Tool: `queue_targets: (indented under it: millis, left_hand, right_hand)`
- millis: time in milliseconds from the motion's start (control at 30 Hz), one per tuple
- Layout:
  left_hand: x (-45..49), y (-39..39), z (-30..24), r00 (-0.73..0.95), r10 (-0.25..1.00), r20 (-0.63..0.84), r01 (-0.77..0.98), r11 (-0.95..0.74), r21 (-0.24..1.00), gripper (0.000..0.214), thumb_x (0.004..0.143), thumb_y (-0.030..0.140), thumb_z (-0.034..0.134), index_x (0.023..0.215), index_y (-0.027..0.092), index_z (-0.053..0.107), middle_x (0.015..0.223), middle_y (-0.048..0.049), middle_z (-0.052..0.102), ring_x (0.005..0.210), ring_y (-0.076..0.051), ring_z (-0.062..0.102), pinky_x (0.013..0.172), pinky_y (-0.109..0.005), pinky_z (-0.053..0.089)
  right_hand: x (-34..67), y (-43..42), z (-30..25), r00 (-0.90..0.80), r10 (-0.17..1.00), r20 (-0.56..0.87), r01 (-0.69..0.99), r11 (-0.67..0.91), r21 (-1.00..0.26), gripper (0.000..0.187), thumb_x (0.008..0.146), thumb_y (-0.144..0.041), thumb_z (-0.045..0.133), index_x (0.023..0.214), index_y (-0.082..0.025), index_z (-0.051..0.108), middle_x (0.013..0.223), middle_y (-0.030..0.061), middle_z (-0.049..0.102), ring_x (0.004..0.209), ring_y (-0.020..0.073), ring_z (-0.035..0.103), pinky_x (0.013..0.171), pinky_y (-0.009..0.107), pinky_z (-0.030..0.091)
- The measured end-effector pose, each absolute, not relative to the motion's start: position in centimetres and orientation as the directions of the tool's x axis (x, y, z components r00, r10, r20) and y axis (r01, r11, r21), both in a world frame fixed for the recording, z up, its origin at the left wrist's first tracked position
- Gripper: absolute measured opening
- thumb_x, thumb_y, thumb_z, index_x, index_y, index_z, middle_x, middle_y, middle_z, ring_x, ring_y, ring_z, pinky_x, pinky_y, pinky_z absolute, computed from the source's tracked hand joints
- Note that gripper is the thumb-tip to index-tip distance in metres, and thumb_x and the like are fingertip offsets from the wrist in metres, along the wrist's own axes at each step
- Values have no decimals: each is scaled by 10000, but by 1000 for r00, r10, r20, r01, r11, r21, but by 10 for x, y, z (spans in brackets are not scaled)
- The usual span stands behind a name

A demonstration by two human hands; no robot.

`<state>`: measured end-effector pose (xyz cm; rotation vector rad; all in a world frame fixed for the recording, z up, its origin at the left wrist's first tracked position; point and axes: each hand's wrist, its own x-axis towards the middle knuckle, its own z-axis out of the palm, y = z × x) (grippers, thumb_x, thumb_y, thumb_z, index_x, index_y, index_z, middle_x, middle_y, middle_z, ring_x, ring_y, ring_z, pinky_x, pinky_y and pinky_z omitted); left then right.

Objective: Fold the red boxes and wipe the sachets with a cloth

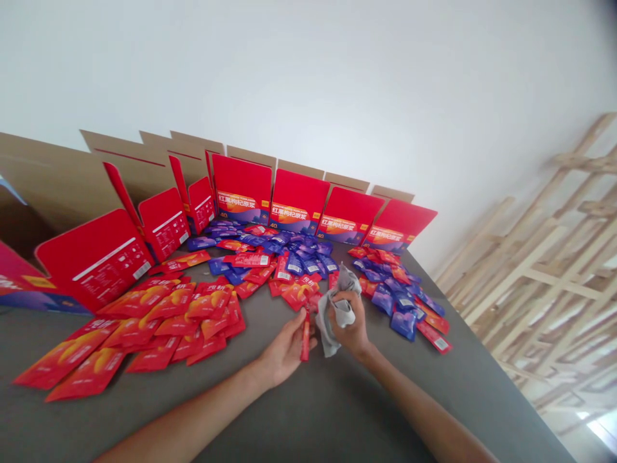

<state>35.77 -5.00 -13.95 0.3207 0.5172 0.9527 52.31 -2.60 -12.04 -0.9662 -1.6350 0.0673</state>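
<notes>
"What does the left hand have?"
"A slim red sachet, pinched edge-on above the dark table."
"And the right hand?"
"Closed around a crumpled grey cloth, just beside the sachet; whether they touch, I can't tell from here."
"Around them?"
"Red pouches heaped at left, purple packets at right, red cartons lined up behind."

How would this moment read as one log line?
left hand: holds red sachet | right hand: grips grey cloth | left: sachet pile | beyond: boxes
</notes>
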Motion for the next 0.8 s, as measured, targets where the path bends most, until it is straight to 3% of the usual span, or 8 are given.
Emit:
queue_targets:
  millis: [133,233,367,500,667,800]
  left_hand:
    - [353,-43,-136,420,865,-276,-706,502,499,226,895,262,747,1097,175,697,1008,-78,788,882,-204,758,837,-325,610]
    - [352,-39,-137,396,883,-250,-699,467,542,294,904,381,718,1116,183,674,1030,-96,791,979,-261,762,892,-395,617]
    - [351,-39,-138,340,913,-225,-568,390,725,370,825,544,711,921,191,654,936,-103,783,1014,-310,752,842,-415,625]
    - [346,-40,-132,346,911,-224,-517,384,765,447,813,652,669,786,209,618,835,-107,762,1006,-329,749,825,-425,618]
    - [344,-43,-130,335,923,-189,-583,360,728,392,751,576,783,760,214,633,825,-68,766,1011,-305,745,869,-398,603]
    - [354,-54,-139,421,896,-139,-597,390,701,432,803,578,780,1011,203,727,1008,-68,794,1106,-285,727,970,-394,571]
  right_hand:
    - [519,-39,-114,-59,570,820,493,731,-472,163,840,-174,632,954,-270,564,807,8,629,688,195,608,673,331,511]
    - [514,-48,-113,-235,574,784,426,786,-448,207,833,-151,644,984,-278,581,836,12,645,723,195,617,687,313,504]
    - [503,-57,-123,-553,617,560,462,786,-411,244,812,-164,658,1023,-282,627,959,43,655,773,194,614,657,279,477]
    - [498,-63,-134,-684,576,447,436,814,-383,246,791,-170,674,1005,-280,620,977,43,654,802,192,621,647,257,469]
    - [501,-61,-139,-654,555,514,370,828,-422,253,811,-157,677,1019,-285,611,956,30,653,794,184,624,677,261,494]
    - [504,-57,-139,-439,623,647,453,776,-439,255,818,-155,678,1036,-275,622,958,49,647,794,200,623,697,292,523]
